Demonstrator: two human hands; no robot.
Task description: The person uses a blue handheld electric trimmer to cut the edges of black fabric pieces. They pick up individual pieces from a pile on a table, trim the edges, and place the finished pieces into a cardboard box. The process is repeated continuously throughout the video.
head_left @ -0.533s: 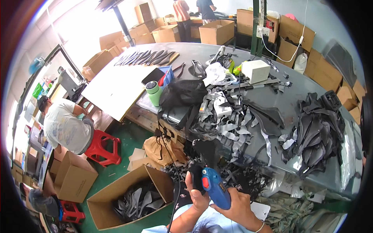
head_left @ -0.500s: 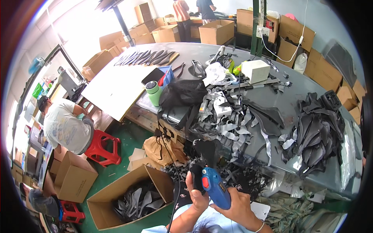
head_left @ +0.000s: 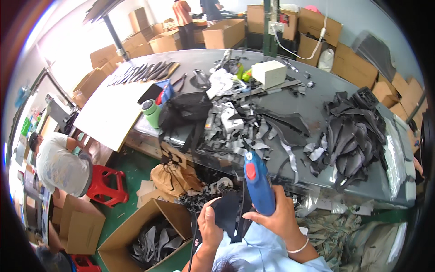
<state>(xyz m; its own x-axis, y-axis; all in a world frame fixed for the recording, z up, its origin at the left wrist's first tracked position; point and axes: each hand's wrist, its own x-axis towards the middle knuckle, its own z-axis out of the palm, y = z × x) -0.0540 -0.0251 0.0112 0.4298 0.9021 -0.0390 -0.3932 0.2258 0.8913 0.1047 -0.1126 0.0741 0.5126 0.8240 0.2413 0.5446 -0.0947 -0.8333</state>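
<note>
In my right hand (head_left: 278,217) is a blue handheld power tool (head_left: 262,190) with a red button, its narrow tip pointing up and away toward the table edge. The fingers wrap round its lower body. My left hand (head_left: 210,230), just left of it, is closed on a dark, flat, curved piece (head_left: 225,211) that looks like fabric or foam. The piece hangs above my lap, below and left of the tool, and the tip is apart from it. Beyond the tip lies a heap of grey and black offcuts (head_left: 233,136) on the table.
The grey table (head_left: 312,106) carries a pile of black shaped pieces (head_left: 355,131), a white box (head_left: 268,74), a black bag (head_left: 185,111) and a green bottle (head_left: 151,113). At lower left stands a cardboard box (head_left: 122,235) holding dark pieces. Someone sits on a red stool (head_left: 108,186).
My right hand has raised the tool and moved it away from the dark piece, its tip now toward the table. My left hand has come lower and left with the piece. The view has shifted right.
</note>
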